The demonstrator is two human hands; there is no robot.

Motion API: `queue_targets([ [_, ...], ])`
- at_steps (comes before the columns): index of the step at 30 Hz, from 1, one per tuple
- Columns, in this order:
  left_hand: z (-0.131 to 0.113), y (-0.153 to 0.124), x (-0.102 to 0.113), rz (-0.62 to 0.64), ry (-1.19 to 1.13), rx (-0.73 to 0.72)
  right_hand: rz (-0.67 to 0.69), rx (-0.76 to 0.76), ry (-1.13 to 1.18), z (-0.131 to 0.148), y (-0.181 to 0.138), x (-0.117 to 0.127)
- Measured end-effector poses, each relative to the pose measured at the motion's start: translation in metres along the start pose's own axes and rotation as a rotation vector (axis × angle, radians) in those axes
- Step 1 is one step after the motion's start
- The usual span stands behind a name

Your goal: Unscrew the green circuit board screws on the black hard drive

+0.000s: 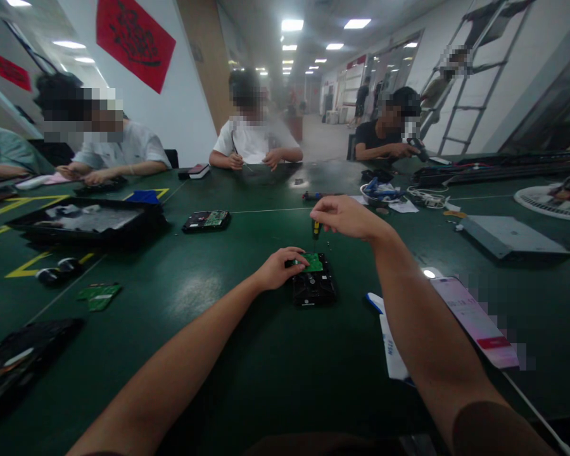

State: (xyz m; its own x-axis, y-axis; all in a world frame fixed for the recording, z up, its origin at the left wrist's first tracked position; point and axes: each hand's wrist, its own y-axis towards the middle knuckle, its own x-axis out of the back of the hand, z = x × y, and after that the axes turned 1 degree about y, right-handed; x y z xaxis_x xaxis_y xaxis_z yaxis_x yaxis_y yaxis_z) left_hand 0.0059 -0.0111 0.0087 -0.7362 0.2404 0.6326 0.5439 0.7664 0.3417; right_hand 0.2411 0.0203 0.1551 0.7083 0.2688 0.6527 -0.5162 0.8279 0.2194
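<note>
The right hand [346, 215] grips a screwdriver [316, 229]; the left hand [280, 267] touches a green board [315, 263], whether gripping I cannot tell.

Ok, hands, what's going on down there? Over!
Right grip: holding screwdriver, tip at green board. Left grip: touching board on black device. Left fingers close to screwdriver.

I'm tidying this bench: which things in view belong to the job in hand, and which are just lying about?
Seemingly in the job:
screwdriver, in the right hand
black device and its green board, touched by the left hand

Seemingly lying about:
phone
loose circuit board
silver box
black tray
</note>
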Motion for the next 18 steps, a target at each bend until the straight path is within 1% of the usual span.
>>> queue_targets([
  [3,0.0019,0.0,-0.0005,-0.007,-0.007,-0.005,-0.018,-0.028,0.011,-0.0025,0.0007,-0.0001],
  [8,0.0021,-0.0001,-0.0006,-0.007,-0.003,-0.005,0.03,0.0,0.094,-0.004,0.0014,-0.0023],
  [12,0.0001,-0.0001,0.0003,-0.004,-0.001,0.0,0.069,0.011,0.066,-0.0029,0.0007,-0.0007],
  [15,-0.0005,-0.0003,0.0009,0.002,0.001,0.007,0.019,0.022,-0.008,-0.0018,0.0002,0.0009],
  [18,-0.0003,-0.0005,0.0011,0.006,0.006,0.013,-0.04,-0.006,-0.022,-0.0013,0.0002,0.0004],
])
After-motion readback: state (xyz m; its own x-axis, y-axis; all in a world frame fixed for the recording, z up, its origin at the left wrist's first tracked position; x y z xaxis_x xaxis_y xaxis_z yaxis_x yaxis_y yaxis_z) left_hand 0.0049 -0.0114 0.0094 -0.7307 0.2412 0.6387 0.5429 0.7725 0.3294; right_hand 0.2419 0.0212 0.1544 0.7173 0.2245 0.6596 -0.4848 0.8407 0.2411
